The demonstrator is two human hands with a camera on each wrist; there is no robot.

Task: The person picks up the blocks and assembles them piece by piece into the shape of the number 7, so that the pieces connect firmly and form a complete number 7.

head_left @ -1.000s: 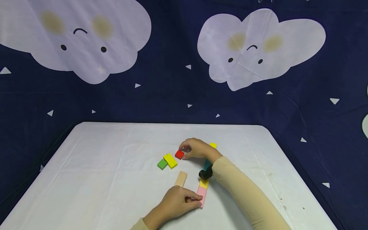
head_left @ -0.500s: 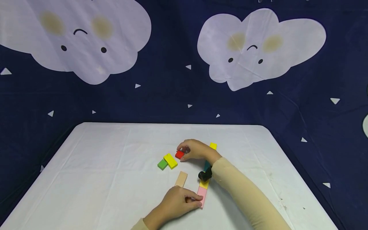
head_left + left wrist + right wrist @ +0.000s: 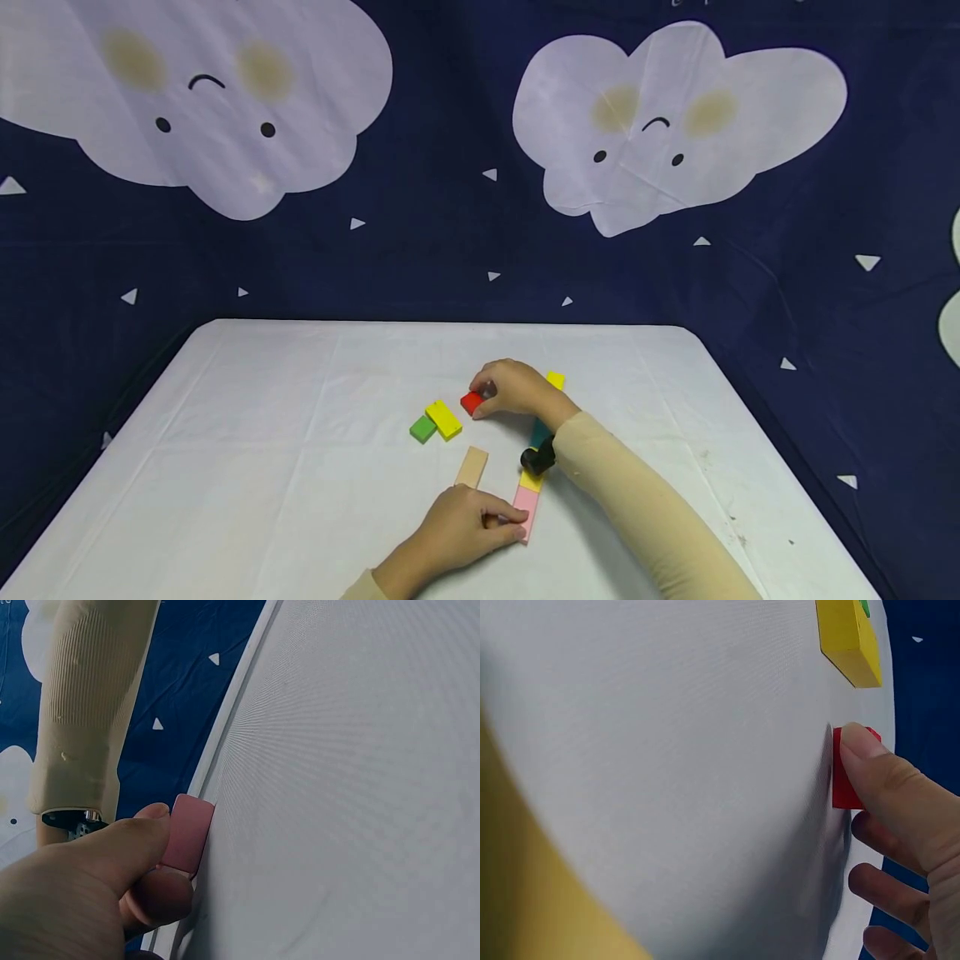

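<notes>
My right hand (image 3: 512,387) pinches a small red block (image 3: 472,403) between thumb and fingers, close to the white tabletop. In the right wrist view the thumb lies across the red block (image 3: 844,780), while the lower fingers curl free of it. My left hand (image 3: 463,527) holds the near end of a flat pink block (image 3: 527,502), thumb and finger at its edges in the left wrist view. That pink block ends a row with a yellow block (image 3: 532,481), a teal block (image 3: 539,432) and a far yellow block (image 3: 555,380). The right wrist and its camera hide part of the row.
Left of the red block, a yellow block (image 3: 444,419) and a green block (image 3: 423,429) lie against each other. A light wooden block (image 3: 472,467) sits partly behind my left hand. A dark blue cloth with clouds (image 3: 420,250) hangs behind the white table (image 3: 225,500).
My right hand's fingers have closed round the red block, and it has shifted slightly to the right. My left hand has stayed on the pink block.
</notes>
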